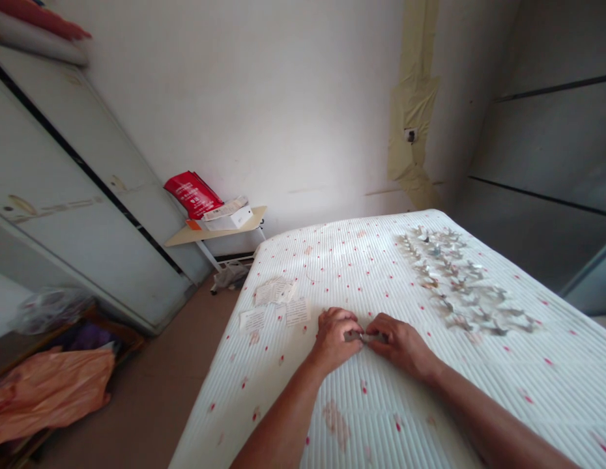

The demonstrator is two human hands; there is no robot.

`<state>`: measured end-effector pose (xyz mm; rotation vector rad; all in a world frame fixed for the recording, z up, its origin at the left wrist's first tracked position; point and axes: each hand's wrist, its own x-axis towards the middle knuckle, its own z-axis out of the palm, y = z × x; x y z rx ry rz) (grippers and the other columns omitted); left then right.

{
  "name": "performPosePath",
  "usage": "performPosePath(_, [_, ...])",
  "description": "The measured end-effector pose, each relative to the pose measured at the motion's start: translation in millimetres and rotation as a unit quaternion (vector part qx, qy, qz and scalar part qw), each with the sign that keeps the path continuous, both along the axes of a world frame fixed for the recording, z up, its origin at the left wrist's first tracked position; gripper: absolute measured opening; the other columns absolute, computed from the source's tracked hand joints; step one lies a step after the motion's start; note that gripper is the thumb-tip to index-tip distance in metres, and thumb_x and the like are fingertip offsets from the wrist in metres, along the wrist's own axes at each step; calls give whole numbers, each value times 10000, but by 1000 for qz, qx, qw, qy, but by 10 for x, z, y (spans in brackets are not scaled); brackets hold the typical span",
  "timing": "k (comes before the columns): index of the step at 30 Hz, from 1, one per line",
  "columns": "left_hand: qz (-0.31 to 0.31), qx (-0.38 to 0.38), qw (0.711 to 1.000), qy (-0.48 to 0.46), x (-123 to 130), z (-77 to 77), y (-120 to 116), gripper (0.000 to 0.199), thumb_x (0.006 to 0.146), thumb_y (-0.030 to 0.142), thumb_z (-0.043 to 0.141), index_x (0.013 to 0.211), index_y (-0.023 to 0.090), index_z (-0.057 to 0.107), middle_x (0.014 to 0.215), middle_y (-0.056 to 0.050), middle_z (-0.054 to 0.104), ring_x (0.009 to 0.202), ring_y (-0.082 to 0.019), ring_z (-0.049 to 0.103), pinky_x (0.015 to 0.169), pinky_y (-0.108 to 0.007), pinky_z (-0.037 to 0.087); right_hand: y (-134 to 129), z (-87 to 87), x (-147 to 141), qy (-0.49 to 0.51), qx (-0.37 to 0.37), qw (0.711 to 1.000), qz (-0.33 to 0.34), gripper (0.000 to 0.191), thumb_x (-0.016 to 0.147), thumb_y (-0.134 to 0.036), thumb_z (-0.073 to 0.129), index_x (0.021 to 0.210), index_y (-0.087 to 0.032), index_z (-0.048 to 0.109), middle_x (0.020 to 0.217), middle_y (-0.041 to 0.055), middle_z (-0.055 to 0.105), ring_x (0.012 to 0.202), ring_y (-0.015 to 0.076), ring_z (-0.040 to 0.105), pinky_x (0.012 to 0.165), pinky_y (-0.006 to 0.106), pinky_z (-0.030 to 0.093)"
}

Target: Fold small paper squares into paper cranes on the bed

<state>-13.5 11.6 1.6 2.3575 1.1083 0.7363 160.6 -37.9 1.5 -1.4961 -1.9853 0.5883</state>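
Note:
A small folded piece of paper [364,337] is held low over the white quilted mattress [381,404]. My left hand [336,335] pinches its left end, with the fingers curled round it. The right end sits between the thumb and fingers of my right hand [398,340]. Only a narrow strip of the paper shows between the two hands; my fingers hide the rest. Printed paper squares [253,320] lie to the left of my left hand, some overlapping. Several rows of small folded paper figures [454,283] stand on the mattress at the right.
A small side table [257,216] stands beyond the mattress's far left corner, bearing a red bag [193,194] and a white box [229,220]. Pale cabinets [88,176] line the left side. An orange plastic bag [53,391] lies at the lower left. Grey panels stand at the right.

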Motion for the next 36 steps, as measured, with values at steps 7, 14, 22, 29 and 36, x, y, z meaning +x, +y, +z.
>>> performPosePath(7, [-4,1,999,-39,-7,3,-21,136,604,103,648,682,213,663,859,-4,632,924,-171,523,894,-343,329,14,-27,-58,-21,7,1000,-1,86,786,-219,526,756,-199,604,762,7,582,670,121,547,589,211,366])
performPosePath(14, [-2,9,999,-50,-7,-67,-3,103,616,98,636,614,201,643,831,-8,633,907,-172,529,900,-358,322,34,-24,-123,-52,8,999,-8,121,779,-185,502,714,-191,605,747,6,595,655,115,548,573,201,351])
performPosePath(22, [-6,27,999,-39,-20,-100,28,126,603,68,606,594,191,631,839,-19,633,903,-183,525,869,-360,344,59,-66,-157,-85,16,996,-18,149,770,-148,465,719,-181,602,743,8,606,648,112,555,569,196,331])
performPosePath(29, [4,21,999,-44,-25,-123,43,138,611,58,599,576,187,631,823,-18,632,878,-172,528,837,-342,366,57,-81,-154,-97,16,995,-19,171,772,-147,441,715,-179,599,741,11,598,639,110,554,563,194,331])
performPosePath(36, [4,33,998,-50,-30,-147,42,153,609,47,622,541,184,619,817,-12,629,864,-164,531,830,-335,369,67,-77,-141,-92,11,996,-13,170,770,-150,441,708,-178,598,735,13,597,652,114,554,582,195,350])
